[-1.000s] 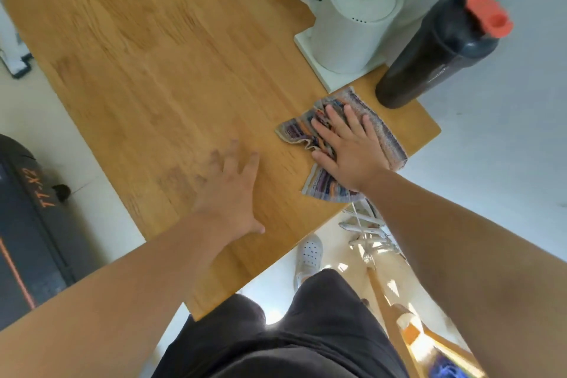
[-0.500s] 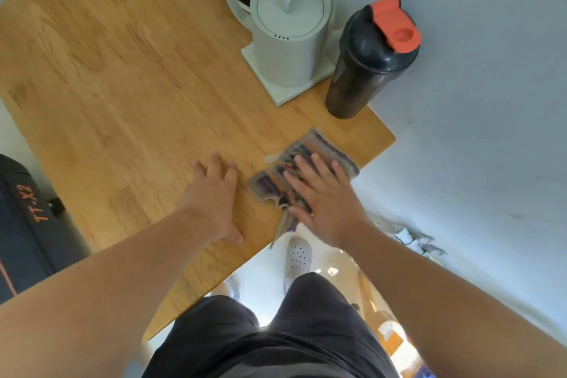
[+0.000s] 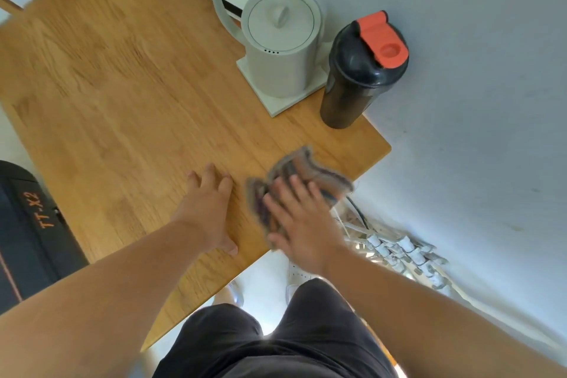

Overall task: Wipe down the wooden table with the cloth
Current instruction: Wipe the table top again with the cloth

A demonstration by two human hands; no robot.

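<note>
The table [image 3: 122,86] is honey-brown wood with visible grain, and the left hand [image 3: 208,209] lies flat on it, fingers straight and close together. At 3 o'clock from it the right hand [image 3: 302,224] presses straight, spread fingers on the cloth [image 3: 303,169]. The cloth is a crumpled, blurred rag striped grey, purple and brown, lying at the table's near right corner, at 7 o'clock from the bottle [image 3: 359,77].

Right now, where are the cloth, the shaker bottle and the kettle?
cloth [image 3: 302,167], head view, on its striped far fold.
shaker bottle [image 3: 348,95], head view, on its dark side wall.
kettle [image 3: 280,23], head view, on the middle of its lid.
</note>
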